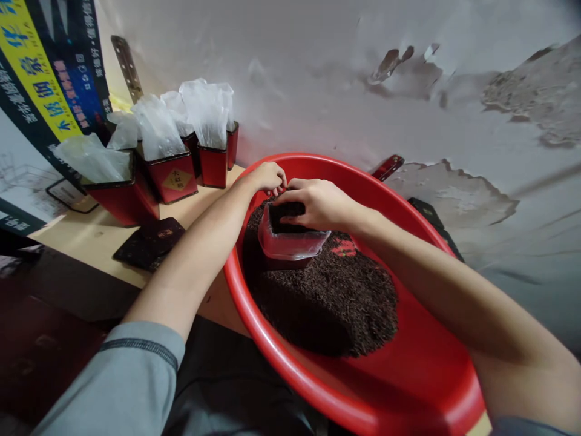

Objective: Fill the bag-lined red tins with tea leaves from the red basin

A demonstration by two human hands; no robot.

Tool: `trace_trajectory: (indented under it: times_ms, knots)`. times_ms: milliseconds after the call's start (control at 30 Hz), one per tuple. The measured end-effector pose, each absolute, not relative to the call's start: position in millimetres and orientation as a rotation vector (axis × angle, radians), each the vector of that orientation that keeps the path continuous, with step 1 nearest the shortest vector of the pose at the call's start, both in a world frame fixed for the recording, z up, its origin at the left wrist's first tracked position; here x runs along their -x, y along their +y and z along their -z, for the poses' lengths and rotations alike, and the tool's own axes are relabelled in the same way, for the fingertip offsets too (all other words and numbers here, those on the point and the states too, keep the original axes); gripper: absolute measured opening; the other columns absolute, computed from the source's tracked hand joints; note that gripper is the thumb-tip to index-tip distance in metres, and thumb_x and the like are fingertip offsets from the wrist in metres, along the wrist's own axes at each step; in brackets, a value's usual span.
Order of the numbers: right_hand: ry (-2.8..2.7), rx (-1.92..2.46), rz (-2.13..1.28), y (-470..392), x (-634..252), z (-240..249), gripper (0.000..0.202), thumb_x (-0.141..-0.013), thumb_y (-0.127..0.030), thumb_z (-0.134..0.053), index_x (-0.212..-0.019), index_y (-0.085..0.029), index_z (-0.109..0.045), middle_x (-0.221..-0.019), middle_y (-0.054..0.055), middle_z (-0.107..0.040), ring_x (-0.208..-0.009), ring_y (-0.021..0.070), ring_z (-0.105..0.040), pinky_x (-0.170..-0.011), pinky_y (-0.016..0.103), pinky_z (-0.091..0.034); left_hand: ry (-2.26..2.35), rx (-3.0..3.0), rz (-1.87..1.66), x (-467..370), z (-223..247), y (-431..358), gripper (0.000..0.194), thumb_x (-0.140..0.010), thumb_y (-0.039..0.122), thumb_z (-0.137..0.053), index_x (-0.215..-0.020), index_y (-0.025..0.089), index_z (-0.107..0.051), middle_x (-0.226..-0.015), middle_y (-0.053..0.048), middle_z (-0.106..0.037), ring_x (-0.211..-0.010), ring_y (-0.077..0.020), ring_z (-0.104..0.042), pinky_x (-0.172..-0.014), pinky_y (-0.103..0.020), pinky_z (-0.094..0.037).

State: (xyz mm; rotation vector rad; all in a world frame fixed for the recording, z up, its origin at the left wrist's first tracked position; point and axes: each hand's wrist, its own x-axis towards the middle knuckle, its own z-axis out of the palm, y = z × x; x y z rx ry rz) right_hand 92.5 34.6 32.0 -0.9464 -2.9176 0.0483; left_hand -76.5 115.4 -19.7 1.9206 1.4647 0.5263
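Note:
A red tin stands tilted in a large red basin, lined with a clear plastic bag folded out over its mouth. Dark loose tea leaves fill the tin near its top and lie heaped around it. My left hand is closed at the far rim, its curled fingers pinching what looks like the bag's edge; their tips are partly hidden. Over the mouth of the tin reaches my right hand, thumb and fingers apart, fingertips at the tea and the far bag edge.
Several red tins with plastic bags sticking up stand on the wooden table at left. Dark square lids lie before them. A printed carton is behind; a peeling wall borders the basin.

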Motion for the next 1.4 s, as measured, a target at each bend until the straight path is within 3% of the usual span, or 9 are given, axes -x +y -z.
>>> trace_trajectory:
  times_ms: [367, 533, 800, 1067, 1200, 1400]
  knots:
    - [-2.827, 0.743, -0.194, 38.5, -86.8, -21.9, 0.020, -0.090, -0.031, -0.071, -0.104, -0.019, -0.080, -0.115, 0.009, -0.072, -0.098, 0.0208, -0.066, -0.086, 0.035, -0.051, 1.449, -2.032, -0.544, 80.4, 21.5, 121.2, 0.029, -0.081, 0.009, -0.063, -0.104, 0.012, -0.080, -0.091, -0.008, -0.081, -0.084, -0.0161, -0.072, -0.080, -0.020, -0.054]
    - [-2.772, 0.637, -0.320, 43.7, -91.0, -16.5, 0.021, -0.094, -0.029, -0.065, -0.099, -0.016, -0.081, -0.103, 0.009, -0.074, -0.090, 0.0179, -0.067, -0.085, 0.033, -0.052, 1.471, -2.016, -0.534, 79.0, 21.0, 120.5, 0.035, -0.081, 0.009, -0.063, -0.111, 0.013, -0.080, -0.096, -0.008, -0.081, -0.084, -0.0171, -0.073, -0.080, -0.023, -0.055]
    - [-2.741, 0.623, -0.358, 44.8, -97.8, -14.9, 0.026, -0.095, -0.022, -0.060, -0.111, -0.018, -0.081, -0.109, 0.009, -0.076, -0.096, 0.0185, -0.070, -0.088, 0.033, -0.054, 1.471, -1.957, -0.494, 75.9, 20.7, 119.3, 0.049, -0.080, 0.001, -0.055, -0.123, 0.012, -0.077, -0.095, -0.008, -0.081, -0.077, -0.0153, -0.074, -0.070, -0.021, -0.055]
    - [-2.809, 0.740, -0.306, 42.5, -97.7, -14.5, 0.035, -0.097, -0.021, -0.058, -0.128, -0.018, -0.074, -0.118, 0.012, -0.076, -0.104, 0.0215, -0.071, -0.094, 0.037, -0.054, 1.433, -1.950, -0.491, 77.7, 25.0, 124.0, 0.051, -0.081, -0.003, -0.051, -0.125, 0.010, -0.075, -0.099, -0.010, -0.082, -0.078, -0.0149, -0.074, -0.072, -0.022, -0.056]
    - [-2.899, 0.824, -0.251, 45.4, -98.4, -8.0, 0.024, -0.095, -0.022, -0.061, -0.111, -0.017, -0.078, -0.099, 0.010, -0.078, -0.085, 0.0186, -0.070, -0.082, 0.032, -0.052, 1.412, -1.883, -0.503, 76.8, 28.5, 126.5, 0.051, -0.083, -0.003, -0.051, -0.128, 0.008, -0.072, -0.104, -0.012, -0.081, -0.076, -0.0155, -0.076, -0.073, -0.024, -0.058]
    - [-2.916, 0.842, -0.192, 48.9, -97.9, -2.0, 0.023, -0.097, -0.027, -0.060, -0.088, -0.014, -0.077, -0.071, 0.005, -0.067, -0.060, 0.0114, -0.049, -0.063, 0.028, -0.037, 1.406, -1.893, -0.498, 76.2, 31.2, 129.3, 0.048, -0.087, -0.003, -0.050, -0.128, 0.009, -0.071, -0.104, -0.011, -0.081, -0.076, -0.0145, -0.076, -0.071, -0.022, -0.058]
